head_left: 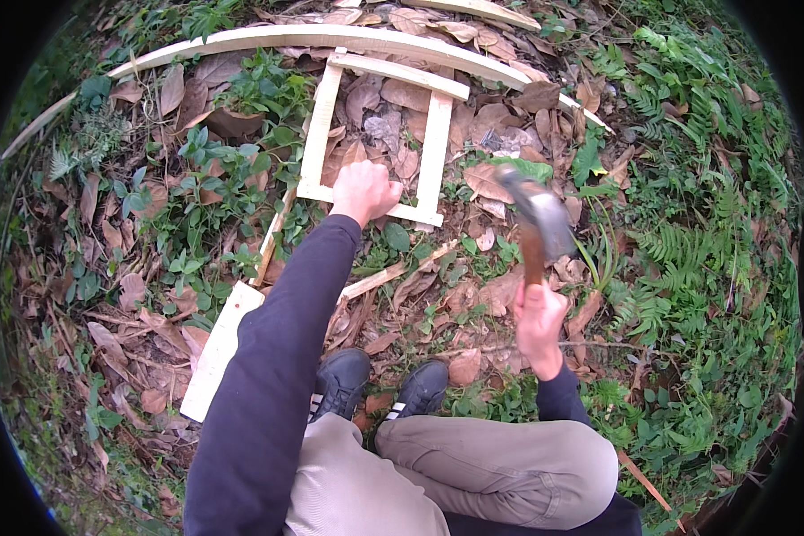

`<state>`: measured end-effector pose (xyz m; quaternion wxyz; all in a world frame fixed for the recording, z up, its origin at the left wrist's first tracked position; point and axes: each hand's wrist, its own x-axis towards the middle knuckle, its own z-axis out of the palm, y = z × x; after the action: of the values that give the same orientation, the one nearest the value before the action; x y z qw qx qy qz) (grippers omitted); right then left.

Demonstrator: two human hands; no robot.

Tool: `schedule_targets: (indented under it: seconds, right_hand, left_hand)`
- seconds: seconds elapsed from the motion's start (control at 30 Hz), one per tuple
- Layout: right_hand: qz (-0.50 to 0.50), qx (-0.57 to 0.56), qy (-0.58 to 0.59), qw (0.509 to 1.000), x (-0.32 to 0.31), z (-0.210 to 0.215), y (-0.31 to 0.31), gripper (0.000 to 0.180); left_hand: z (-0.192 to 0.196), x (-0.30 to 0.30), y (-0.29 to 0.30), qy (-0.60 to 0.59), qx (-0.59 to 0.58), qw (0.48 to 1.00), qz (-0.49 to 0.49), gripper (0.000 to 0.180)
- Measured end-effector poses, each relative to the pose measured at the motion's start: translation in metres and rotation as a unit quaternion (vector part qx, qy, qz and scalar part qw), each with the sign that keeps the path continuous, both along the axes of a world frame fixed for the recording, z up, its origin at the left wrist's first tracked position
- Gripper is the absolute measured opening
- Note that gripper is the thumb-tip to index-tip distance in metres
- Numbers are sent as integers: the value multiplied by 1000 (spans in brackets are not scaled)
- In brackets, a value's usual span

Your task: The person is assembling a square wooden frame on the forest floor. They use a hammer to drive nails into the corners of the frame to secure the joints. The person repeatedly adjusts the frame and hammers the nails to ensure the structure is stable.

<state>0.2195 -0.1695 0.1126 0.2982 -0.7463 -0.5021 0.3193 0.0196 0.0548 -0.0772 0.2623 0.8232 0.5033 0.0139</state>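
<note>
A rectangular frame of pale wooden strips [320, 134] lies on the leaf-covered ground ahead of me. My left hand [364, 190] is closed around its near strip, toward the left part of that side. Over to the right, my right hand [540, 323] grips the wooden handle of a hammer [545, 221]. The hammer's metal head is raised, blurred, and apart from the frame, to the right of its near corner. The left hand's fingertips are hidden beneath its back.
A long pale wooden strip [330, 36] stretches beyond the frame. At left lies a wide board [221, 348] with a thin strip [275, 234] above it. A broken piece of wood [375, 280] rests between the frame and my shoes [420, 390]. Ferns [697, 259] grow at right.
</note>
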Motion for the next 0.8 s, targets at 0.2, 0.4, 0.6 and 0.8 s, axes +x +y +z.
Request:
schedule_targets:
  seconds: [0.2,0.4,0.6,0.8]
  right_hand:
    - [0,-19,63,998,7,-94,-37,56]
    - [-33,-30,-16,999,1,-35,-10,54]
    - [25,223,-74,972,-7,-83,-34,52]
    - [-5,-33,-11,999,-31,-25,1,45]
  left_hand:
    - [7,12,6,-16,-2,1000,-12,41]
    - [-1,-4,2,-15,22,1000,7,41]
    - [10,16,0,-15,21,1000,-15,41]
    - [6,-4,-1,10,17,1000,-1,43]
